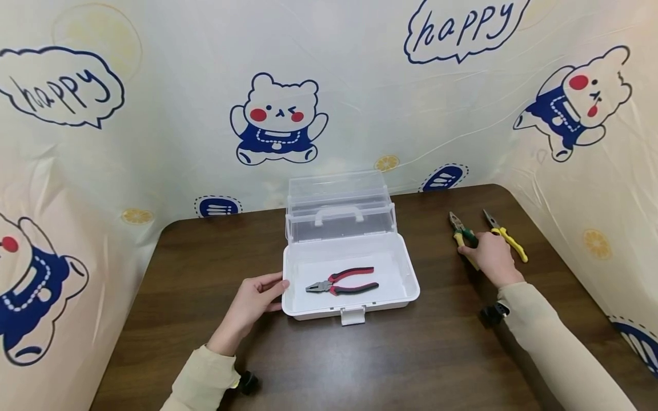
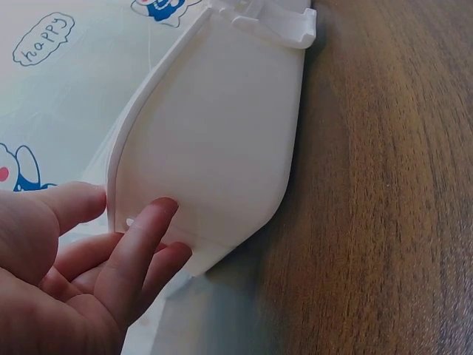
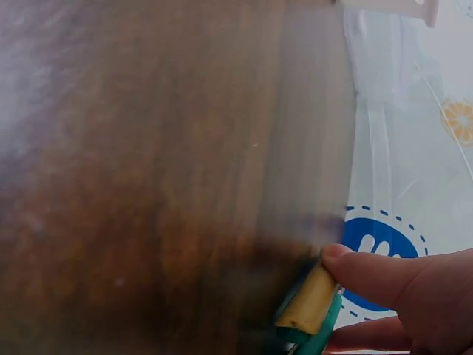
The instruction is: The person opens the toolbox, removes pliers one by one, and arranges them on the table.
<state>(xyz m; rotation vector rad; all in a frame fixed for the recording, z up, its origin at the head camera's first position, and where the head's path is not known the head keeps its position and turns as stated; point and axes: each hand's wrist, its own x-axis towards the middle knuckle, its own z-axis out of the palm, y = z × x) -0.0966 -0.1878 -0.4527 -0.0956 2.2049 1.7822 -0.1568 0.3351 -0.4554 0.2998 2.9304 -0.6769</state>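
Note:
A white plastic toolbox (image 1: 413,279) with its clear lid (image 1: 339,197) raised stands mid-table. Inside it lie red-and-black pliers (image 1: 329,284), jaws towards the left. My left hand (image 1: 252,299) holds the box's left end, thumb at the rim and fingers on the outer wall (image 2: 214,126). To the right of the box, my right hand (image 1: 493,260) grips yellow-and-green pliers (image 1: 459,237) by the handles; their jaws point away from me. The right wrist view shows the thumb on the yellow handle (image 3: 310,299). Just beyond that hand lie yellow-handled long-nose pliers (image 1: 497,230).
The brown wooden table (image 1: 329,365) ends at a patterned cloth (image 1: 354,114) hung behind and at both sides. A white latch (image 1: 353,315) juts from the box's front, and a handle (image 1: 339,214) sits on the raised lid.

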